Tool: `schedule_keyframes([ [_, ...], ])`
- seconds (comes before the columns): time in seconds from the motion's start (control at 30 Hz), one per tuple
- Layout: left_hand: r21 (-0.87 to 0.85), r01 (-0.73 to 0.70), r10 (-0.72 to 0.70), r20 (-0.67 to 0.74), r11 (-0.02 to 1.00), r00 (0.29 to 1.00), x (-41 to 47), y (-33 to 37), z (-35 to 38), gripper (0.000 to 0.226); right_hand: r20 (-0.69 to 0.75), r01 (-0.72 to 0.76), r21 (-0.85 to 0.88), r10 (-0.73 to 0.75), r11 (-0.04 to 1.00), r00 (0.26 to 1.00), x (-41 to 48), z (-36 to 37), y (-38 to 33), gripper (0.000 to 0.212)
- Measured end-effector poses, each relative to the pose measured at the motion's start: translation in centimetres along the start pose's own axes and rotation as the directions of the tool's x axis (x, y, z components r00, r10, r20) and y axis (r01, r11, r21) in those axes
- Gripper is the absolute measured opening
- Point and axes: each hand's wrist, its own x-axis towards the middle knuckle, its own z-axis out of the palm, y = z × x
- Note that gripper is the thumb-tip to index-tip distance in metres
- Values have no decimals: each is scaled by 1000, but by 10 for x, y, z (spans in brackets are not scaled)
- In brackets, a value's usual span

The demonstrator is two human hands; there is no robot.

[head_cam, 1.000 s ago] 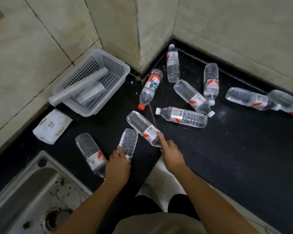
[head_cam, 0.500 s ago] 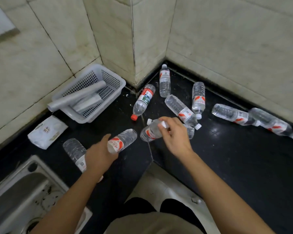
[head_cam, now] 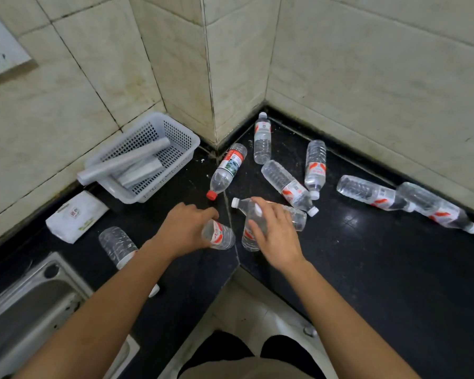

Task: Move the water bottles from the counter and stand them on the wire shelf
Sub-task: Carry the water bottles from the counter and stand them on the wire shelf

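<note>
Well out to the left of the left hand, a steel sink (head_cam: 39, 302) is set into the black counter (head_cam: 367, 269). Beyond it lie a white packet (head_cam: 75, 216) and a white basket (head_cam: 148, 196) holding grey rolls (head_cam: 126, 162). Just left of the left forearm one clear bottle (head_cam: 118, 246) lies on the counter.

The left hand (head_cam: 184, 232) has its fingers curled round a water bottle (head_cam: 219, 236), held off the counter with its base towards the camera. Close beside it, the right hand (head_cam: 277, 233) grips a second bottle (head_cam: 251, 231) between thumb and fingers, cap uppermost.

Under the right hand's fingers a lying bottle (head_cam: 296, 217) rests on the counter. Beyond both hands lie a red-capped bottle (head_cam: 227, 170), a corner bottle (head_cam: 262, 140) and two more bottles (head_cam: 288, 184), (head_cam: 315, 165). Well to the right of the right hand, a pair of bottles (head_cam: 367, 191), (head_cam: 435, 207) lies along the wall.
</note>
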Motion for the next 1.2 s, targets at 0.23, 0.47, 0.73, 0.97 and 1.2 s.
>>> schedule_keyframes([
  [0.23, -340, 23, -46, -60, 940, 997, 36, 30, 3, 89, 49, 90, 93, -95, 992, 994, -15, -2, 12, 51],
  [0.47, -775, 239, -575, -188, 585, 796, 17, 46, 45, 38, 87, 66, 162, -81, 985, 993, -21, 5, 12, 60],
  [0.73, -872, 301, -688, -55, 385, 723, 12, 60, 61, 35, 37, -39, 209, 32, 977, 999, -22, 17, 4, 75],
  [0.97, -904, 239, -632, -42, 353, 774, 33, 53, 60, 34, -1, -239, 359, 257, 902, 966, -22, 24, 24, 80],
  [1.2, -904, 194, -503, -27, 381, 864, 69, 47, 50, 36, -187, -383, 665, 640, 640, 745, -75, 9, 41, 56],
])
